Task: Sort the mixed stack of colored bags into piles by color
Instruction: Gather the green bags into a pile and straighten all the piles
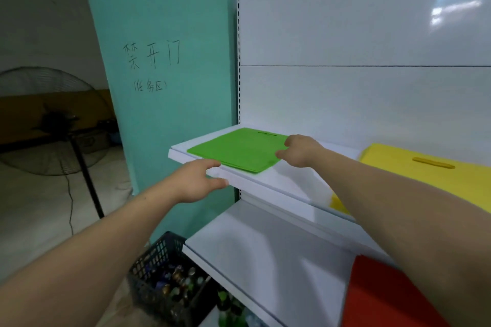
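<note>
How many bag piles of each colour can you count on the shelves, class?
Green pile: 1
Yellow pile: 1
Red pile: 1
Total: 3

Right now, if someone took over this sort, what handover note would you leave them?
Left hand: open, at the front edge of the upper shelf, holding nothing.
Right hand: fingers curled at the right edge of the green pile, apparently pinching it.
Things: green pile at the upper shelf's left end; yellow pile to its right on the same shelf; red pile on the lower shelf.
Done: three colours lie apart.
Left: probably square up the green pile and let go. No mixed stack is in view, so I cannot tell whether more bags remain.
</note>
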`<control>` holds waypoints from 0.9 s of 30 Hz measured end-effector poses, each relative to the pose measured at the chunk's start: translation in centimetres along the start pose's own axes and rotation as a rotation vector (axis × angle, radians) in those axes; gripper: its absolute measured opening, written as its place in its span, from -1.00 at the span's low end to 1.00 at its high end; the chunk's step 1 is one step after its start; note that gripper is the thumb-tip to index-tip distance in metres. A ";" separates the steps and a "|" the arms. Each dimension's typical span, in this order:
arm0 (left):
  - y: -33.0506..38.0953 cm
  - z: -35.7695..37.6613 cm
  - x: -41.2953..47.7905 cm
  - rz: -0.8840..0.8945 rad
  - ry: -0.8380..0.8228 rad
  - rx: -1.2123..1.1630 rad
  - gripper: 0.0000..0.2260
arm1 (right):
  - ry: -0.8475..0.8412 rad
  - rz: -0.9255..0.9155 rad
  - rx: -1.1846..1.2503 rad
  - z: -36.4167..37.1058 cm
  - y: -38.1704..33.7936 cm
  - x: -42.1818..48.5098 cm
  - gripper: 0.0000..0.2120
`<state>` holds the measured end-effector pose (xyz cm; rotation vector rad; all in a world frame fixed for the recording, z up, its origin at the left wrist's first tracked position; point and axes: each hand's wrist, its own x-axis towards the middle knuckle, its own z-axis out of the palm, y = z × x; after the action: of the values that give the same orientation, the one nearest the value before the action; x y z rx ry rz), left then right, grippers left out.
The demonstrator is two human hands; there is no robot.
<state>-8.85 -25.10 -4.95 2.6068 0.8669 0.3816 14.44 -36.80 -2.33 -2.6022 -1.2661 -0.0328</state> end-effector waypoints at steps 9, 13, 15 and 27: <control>-2.9 -0.4 10.6 -0.034 -0.030 0.061 -0.44 | -0.003 0.130 -0.053 2.3 1.7 8.5 -0.59; -4.4 -0.1 14.2 -0.051 -0.047 0.072 -0.45 | 0.009 0.193 -0.086 3.1 1.6 10.6 -0.47; -5.2 -0.1 16.0 -0.054 -0.034 0.078 -0.48 | 0.006 0.225 -0.108 3.6 1.3 11.5 -0.36; -7.9 1.5 21.5 0.049 -0.142 0.072 -0.31 | 0.098 0.378 -0.076 4.1 0.5 12.2 -0.51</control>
<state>4.25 -6.37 -6.70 2.6874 0.7834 0.1783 22.08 -26.80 -4.83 -2.8211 -0.7395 -0.1399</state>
